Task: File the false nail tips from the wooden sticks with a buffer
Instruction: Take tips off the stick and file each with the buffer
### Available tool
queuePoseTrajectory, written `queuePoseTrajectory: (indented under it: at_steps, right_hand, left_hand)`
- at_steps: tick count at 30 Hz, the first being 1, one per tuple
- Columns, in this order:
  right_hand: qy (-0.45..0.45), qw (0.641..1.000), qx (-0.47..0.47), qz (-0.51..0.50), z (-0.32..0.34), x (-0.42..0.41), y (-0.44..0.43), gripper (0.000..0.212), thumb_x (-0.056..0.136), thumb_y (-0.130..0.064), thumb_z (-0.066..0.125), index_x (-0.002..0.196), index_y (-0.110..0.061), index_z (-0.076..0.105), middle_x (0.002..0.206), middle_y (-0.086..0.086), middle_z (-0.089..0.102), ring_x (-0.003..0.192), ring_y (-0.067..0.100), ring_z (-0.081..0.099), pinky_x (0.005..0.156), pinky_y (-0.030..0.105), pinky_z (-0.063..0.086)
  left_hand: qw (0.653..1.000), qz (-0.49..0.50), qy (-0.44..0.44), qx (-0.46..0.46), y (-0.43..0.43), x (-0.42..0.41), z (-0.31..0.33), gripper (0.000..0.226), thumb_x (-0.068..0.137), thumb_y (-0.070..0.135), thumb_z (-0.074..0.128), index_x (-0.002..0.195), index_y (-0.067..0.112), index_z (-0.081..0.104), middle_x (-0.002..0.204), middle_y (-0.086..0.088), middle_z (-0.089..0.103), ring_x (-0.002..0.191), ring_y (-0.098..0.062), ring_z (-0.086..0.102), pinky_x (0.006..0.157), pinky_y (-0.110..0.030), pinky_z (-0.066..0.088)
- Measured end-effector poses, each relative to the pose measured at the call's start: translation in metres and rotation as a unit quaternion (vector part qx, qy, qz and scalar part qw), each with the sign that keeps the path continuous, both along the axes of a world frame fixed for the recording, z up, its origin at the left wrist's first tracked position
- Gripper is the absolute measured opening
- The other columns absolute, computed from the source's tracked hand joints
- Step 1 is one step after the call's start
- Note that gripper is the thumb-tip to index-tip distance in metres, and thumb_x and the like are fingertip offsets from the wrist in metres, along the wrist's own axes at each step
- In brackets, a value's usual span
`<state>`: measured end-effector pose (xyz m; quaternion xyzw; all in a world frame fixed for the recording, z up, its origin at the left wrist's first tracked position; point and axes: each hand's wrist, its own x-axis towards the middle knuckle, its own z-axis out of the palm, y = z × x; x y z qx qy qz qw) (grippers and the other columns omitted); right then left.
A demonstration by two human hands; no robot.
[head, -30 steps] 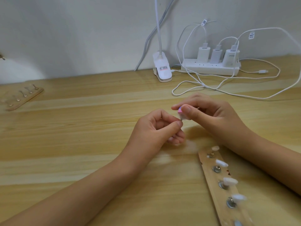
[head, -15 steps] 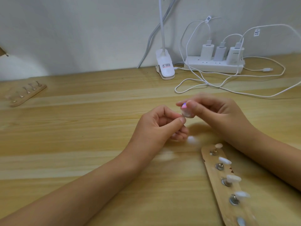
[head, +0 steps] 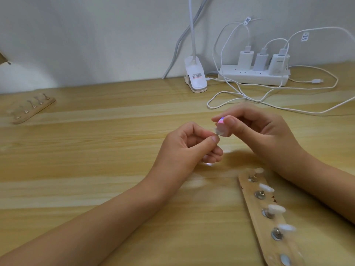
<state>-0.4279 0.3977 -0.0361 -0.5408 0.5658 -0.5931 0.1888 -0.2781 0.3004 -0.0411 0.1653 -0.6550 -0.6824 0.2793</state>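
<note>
Blurred nail tip (head: 275, 132) pinched by left hand (head: 189, 145), mostly hidden behind buffer (head: 222, 128).

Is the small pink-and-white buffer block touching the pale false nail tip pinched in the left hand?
Cannot tell. Head view: pink-and-white buffer block and nail tip overlap, but motion blur smears their meeting edge.

Two wooden sticks (head: 255, 217), five nail tips (head: 276, 209) on the nearer, three chargers (head: 259, 61), one power strip (head: 253, 77), one clip lamp (head: 196, 77)
</note>
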Motion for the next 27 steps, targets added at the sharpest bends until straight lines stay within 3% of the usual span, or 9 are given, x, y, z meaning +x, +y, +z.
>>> queuePoseTrajectory:
  at_steps: [2,6,12,15,24,27]
  right_hand:
    - [0.002,1.0,0.018,0.005,-0.0003,0.0003,-0.0011,0.021,0.09,-0.025,0.058,0.097,-0.012,0.072,0.078,0.005,0.068,0.075,0.004,0.063,0.074,0.016,0.05]
    - [0.008,1.0,-0.009,-0.001,-0.0015,0.0004,-0.0002,0.024,0.091,-0.024,0.059,0.102,-0.006,0.07,0.084,-0.006,0.069,0.082,0.007,0.066,0.079,0.019,0.051]
    - [0.037,0.999,-0.025,-0.014,-0.0006,0.0019,0.0005,0.019,0.09,-0.024,0.062,0.101,-0.01,0.07,0.097,0.005,0.069,0.089,0.009,0.067,0.081,0.02,0.052]
    - [0.007,1.0,0.015,-0.011,-0.0004,0.001,-0.0002,0.017,0.088,-0.027,0.063,0.097,-0.016,0.072,0.096,0.004,0.072,0.087,0.005,0.068,0.08,0.02,0.05]
    - [0.068,0.997,-0.025,-0.013,-0.0011,0.0017,-0.001,0.013,0.091,-0.021,0.065,0.101,-0.018,0.071,0.103,0.011,0.063,0.098,0.023,0.064,0.088,0.029,0.052]
    - [0.074,0.997,-0.02,-0.014,-0.0016,0.0014,-0.0023,0.015,0.089,-0.023,0.066,0.102,-0.017,0.071,0.104,0.013,0.061,0.098,0.029,0.062,0.091,0.04,0.053]
  left_hand:
    - [1.0,0.002,0.0,-0.001,-0.0003,0.0003,-0.0005,0.01,0.09,0.003,0.064,0.082,0.007,0.061,0.067,-0.008,0.071,0.058,-0.016,0.067,0.057,-0.019,0.052]
    - [1.0,0.007,-0.002,0.005,-0.0012,-0.0006,-0.001,0.009,0.09,0.004,0.064,0.082,0.007,0.06,0.066,-0.008,0.071,0.058,-0.016,0.067,0.056,-0.02,0.053]
    - [1.0,0.013,-0.003,0.013,-0.0021,-0.0001,-0.0007,0.008,0.09,0.005,0.065,0.083,0.007,0.061,0.066,-0.007,0.071,0.059,-0.016,0.068,0.057,-0.019,0.053]
    - [1.0,0.014,-0.001,0.015,-0.0016,0.0003,-0.0006,0.007,0.09,0.005,0.065,0.084,0.005,0.06,0.066,-0.007,0.071,0.058,-0.015,0.067,0.057,-0.02,0.054]
    - [1.0,0.018,-0.003,0.019,-0.0018,-0.0009,-0.0006,0.006,0.09,0.004,0.065,0.086,0.003,0.06,0.066,-0.009,0.071,0.059,-0.016,0.068,0.056,-0.019,0.053]
    - [1.0,0.019,-0.005,0.02,-0.0022,-0.0004,-0.0011,0.006,0.09,0.005,0.065,0.085,0.003,0.061,0.066,-0.008,0.071,0.058,-0.016,0.068,0.057,-0.019,0.054]
